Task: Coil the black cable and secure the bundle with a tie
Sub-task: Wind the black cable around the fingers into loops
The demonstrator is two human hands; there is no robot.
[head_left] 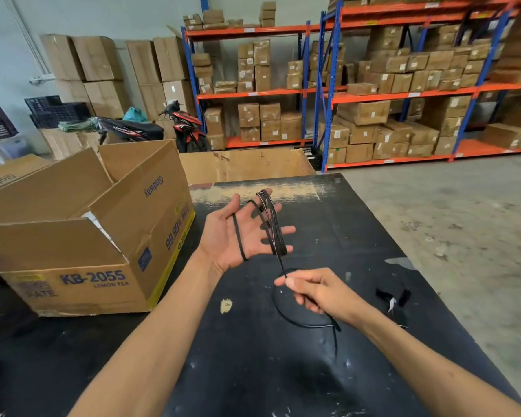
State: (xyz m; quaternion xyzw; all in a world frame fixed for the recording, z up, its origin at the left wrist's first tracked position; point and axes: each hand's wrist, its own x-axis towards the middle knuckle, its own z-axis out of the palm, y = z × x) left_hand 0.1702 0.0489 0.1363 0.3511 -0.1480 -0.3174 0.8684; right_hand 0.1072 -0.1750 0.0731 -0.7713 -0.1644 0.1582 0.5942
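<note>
My left hand [241, 233] is held up palm toward me with fingers spread, above the black table [253, 371]. The black cable [272, 227] is wound in several loops around its fingers, with one strand crossing the palm. From the loops a strand drops to my right hand [316, 291], which pinches it between thumb and forefinger. The cable's loose tail curves in a loop under my right hand and trails toward me on the table. A small black piece with a white bit [393, 297], possibly a tie, lies right of my right hand.
An open cardboard box [82, 251] labelled KB-2055 stands on the table's left side. A pale scrap [226, 305] lies near the middle. Beyond the table are a flattened carton [244, 167], a parked motorbike [184, 127], stacked boxes, and orange-blue shelving [403, 91].
</note>
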